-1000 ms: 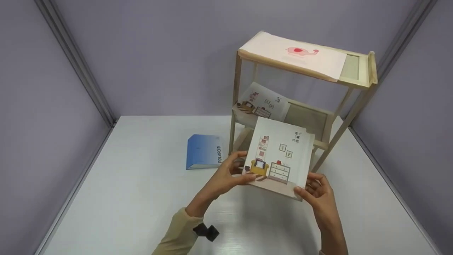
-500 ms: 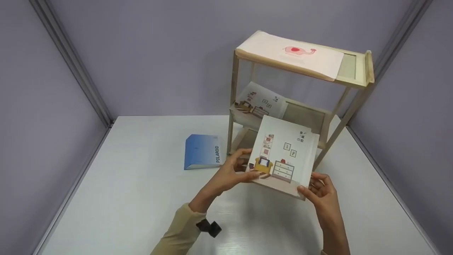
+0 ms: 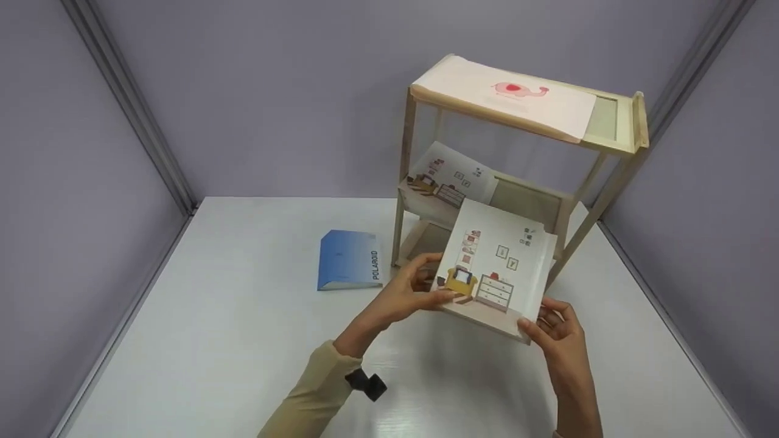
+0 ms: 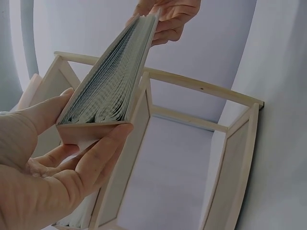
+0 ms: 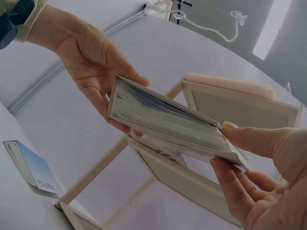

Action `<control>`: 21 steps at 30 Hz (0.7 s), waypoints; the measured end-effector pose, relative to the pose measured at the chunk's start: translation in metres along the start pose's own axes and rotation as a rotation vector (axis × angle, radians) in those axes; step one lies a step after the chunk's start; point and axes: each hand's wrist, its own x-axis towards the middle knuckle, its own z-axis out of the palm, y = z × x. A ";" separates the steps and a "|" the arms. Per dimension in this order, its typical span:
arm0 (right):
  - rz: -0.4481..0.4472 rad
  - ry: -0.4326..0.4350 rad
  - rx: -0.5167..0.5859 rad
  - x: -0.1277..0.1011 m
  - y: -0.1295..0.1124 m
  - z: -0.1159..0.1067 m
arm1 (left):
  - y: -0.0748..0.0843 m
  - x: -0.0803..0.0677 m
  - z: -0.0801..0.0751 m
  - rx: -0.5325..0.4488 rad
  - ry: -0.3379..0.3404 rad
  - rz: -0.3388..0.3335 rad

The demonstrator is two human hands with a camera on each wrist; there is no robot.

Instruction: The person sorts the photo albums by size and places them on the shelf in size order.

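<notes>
Both hands hold a thick white book (image 3: 496, 267) whose cover shows a room with a yellow armchair and a dresser. It is tilted above the table, in front of a wooden three-tier shelf (image 3: 599, 201). My left hand (image 3: 411, 295) grips its left near corner, thumb on top. My right hand (image 3: 557, 331) pinches the right near corner. In the left wrist view the page edges of the book (image 4: 108, 91) face the camera, between my left hand (image 4: 57, 158) and my right hand (image 4: 168, 17). The right wrist view shows the book (image 5: 168, 120) held at both ends.
A second book with the same cover (image 3: 450, 179) lies on the middle tier. A pink book with an elephant (image 3: 511, 97) lies on the top tier. A blue Polaroid book (image 3: 350, 260) lies on the white table (image 3: 213, 340), left of the shelf. Grey walls close three sides.
The book in both hands has drifted slightly right and toward the shelf. Both grips are unchanged.
</notes>
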 end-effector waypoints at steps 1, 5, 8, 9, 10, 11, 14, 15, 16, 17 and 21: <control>0.001 0.004 0.002 0.000 0.000 0.000 | 0.002 0.001 0.001 -0.003 -0.005 -0.001; 0.010 0.020 0.008 0.000 0.001 -0.001 | 0.014 -0.001 0.002 -0.031 -0.026 -0.005; 0.020 0.036 0.007 0.001 0.000 -0.001 | 0.016 0.001 0.003 -0.047 -0.028 -0.010; 0.024 0.041 0.006 0.001 0.000 -0.002 | 0.013 0.003 0.003 -0.053 -0.025 -0.013; 0.030 0.046 0.005 0.002 -0.001 -0.002 | 0.010 0.005 0.004 -0.057 -0.019 -0.014; 0.035 0.051 0.005 0.002 -0.001 -0.002 | 0.006 0.007 0.004 -0.062 -0.014 -0.014; 0.049 0.069 0.004 0.003 -0.001 -0.003 | -0.003 0.013 0.005 -0.075 0.002 -0.016; 0.053 0.075 0.003 0.003 -0.002 -0.003 | -0.005 0.014 0.005 -0.077 0.006 -0.014; 0.055 0.078 0.006 0.003 -0.002 -0.003 | -0.005 0.015 0.006 -0.077 0.010 -0.011; 0.058 0.082 0.010 0.003 -0.002 -0.004 | -0.005 0.016 0.006 -0.076 0.015 -0.012; 0.067 0.092 0.025 0.002 -0.002 -0.004 | -0.006 0.017 0.007 -0.083 0.032 -0.022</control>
